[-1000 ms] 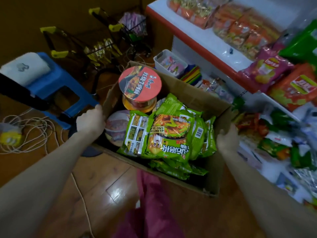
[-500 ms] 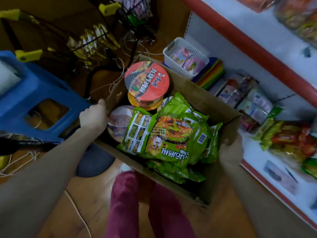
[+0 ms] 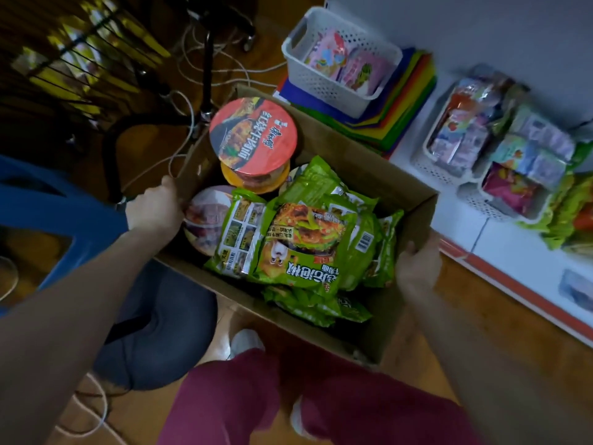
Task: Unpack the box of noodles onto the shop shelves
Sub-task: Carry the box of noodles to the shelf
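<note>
Gripping the box (image 3: 385,187) walls are left hand (image 3: 154,211) and right hand (image 3: 417,266), wooden floor (image 3: 491,300) beneath, shelf (image 3: 500,242) alongside.

Red cup lid (image 3: 253,134): 康师傅 红烧牛肉面 (rotated); green packet (image 3: 305,248): barcode.

White perforated basket (image 3: 321,88) with pink packets (image 3: 353,64) sits on a stack of coloured sheets (image 3: 404,117). Blue plastic stool (image 3: 48,203) far left, dark round cushion (image 3: 160,319) beside it. White cables (image 3: 224,72) tangled round a black pole (image 3: 208,69). Wooden floor (image 3: 481,303).
</note>
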A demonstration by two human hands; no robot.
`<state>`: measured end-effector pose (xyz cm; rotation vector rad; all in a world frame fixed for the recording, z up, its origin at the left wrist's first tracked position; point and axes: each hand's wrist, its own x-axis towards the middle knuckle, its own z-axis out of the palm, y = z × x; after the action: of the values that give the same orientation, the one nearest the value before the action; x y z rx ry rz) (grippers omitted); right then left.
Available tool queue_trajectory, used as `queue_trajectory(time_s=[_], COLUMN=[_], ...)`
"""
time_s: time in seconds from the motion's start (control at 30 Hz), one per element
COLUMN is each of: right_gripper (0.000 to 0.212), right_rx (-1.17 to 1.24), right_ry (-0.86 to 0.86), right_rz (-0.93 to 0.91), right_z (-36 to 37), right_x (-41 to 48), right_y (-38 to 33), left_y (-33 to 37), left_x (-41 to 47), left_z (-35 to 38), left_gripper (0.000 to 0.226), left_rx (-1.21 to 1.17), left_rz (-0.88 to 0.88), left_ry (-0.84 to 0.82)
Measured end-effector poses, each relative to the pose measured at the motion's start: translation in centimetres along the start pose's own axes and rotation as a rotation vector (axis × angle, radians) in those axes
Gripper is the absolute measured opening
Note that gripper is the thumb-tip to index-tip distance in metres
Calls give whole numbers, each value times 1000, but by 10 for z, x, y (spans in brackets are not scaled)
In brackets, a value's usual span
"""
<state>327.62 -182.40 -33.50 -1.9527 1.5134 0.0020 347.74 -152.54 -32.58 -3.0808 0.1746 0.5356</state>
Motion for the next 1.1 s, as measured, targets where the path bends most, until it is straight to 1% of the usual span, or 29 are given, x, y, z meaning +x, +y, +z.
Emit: queue_trajectory(time_s=[0.2, 0.4, 0.73, 0.97, 1.1], right_gripper=[46, 47, 46, 46, 46], right_rx=[15, 26, 76, 52, 37], right_ry=[22, 22, 26, 15, 6], right_rz=[-8, -9, -3, -29, -17], right_z=[41, 68, 103, 127, 127], right_x=[17, 31, 48, 59, 66], right_y=[18, 21, 17, 12, 10], left_y=[-5, -5, -2, -9, -7], left_x=[26, 45, 82, 102, 111], left_z=[49, 75, 91, 103, 106], left_gripper=[23, 23, 24, 25, 28], left_rx=[-1, -8, -4, 2, -2], left_rz=[31, 5, 12, -20, -22], left_ry=[7, 8, 28, 28, 36])
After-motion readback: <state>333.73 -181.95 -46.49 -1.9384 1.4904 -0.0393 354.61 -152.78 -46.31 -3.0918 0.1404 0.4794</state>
